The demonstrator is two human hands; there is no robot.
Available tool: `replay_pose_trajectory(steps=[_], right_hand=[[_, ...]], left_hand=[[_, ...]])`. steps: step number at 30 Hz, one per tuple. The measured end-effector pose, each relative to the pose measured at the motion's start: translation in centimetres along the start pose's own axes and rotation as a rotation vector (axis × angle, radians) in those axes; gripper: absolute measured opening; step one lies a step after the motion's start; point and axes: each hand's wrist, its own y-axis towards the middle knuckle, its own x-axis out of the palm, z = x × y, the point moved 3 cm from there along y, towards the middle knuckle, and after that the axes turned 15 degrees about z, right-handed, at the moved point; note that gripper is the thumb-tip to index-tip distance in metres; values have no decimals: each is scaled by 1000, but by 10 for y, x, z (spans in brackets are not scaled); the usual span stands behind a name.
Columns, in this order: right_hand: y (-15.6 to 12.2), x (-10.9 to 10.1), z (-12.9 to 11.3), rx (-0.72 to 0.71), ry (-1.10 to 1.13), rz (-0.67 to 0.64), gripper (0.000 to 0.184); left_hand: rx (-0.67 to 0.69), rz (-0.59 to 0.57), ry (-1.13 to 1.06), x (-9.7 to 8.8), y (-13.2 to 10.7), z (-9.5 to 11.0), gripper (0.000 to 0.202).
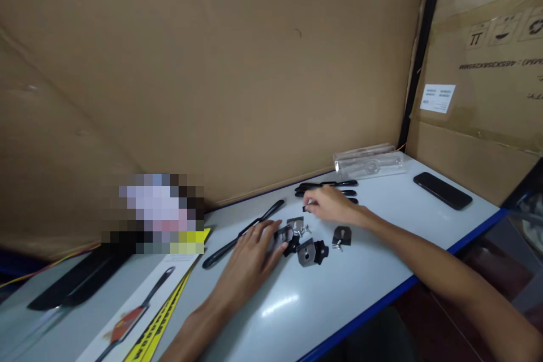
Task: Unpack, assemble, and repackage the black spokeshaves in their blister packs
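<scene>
My right hand [330, 203] pinches a small black piece [304, 209] just above the table; its exact shape is mostly hidden by the fingers. My left hand [253, 249] lies low with fingers apart around the left side of a group of small parts. In that group are a bent metal plate with a slot [306, 254], a black star-shaped knob [321, 252], another metal plate [296, 223] and silvery wing-shaped screws [302, 231]. A separate metal plate [343, 234] lies to the right, a wing-shaped screw [337, 245] at its near edge. Beyond my left fingertips rests a black-handled peeler-like tool [242, 233].
Several similar black tools [326, 185] lie behind my right hand. Clear plastic packaging [369, 163] stands at the back, and a black phone [442, 190] rests at right. A printed card [144, 305] and yellow strip [163, 319] lie at left. Cardboard [254, 68] walls the table's back.
</scene>
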Motion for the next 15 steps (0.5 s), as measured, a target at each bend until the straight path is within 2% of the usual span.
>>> replay_pose_trajectory(steps=[3, 6, 15], right_hand=[[8, -20, 40, 134, -185, 82, 31], [8, -27, 67, 188, -308, 66, 29], [5, -12, 78, 166, -418, 15, 30]], left_hand=[[46, 12, -22, 5, 4, 8, 46], [38, 76, -69, 2, 7, 7, 42], [20, 260, -145, -24, 1, 2, 26]])
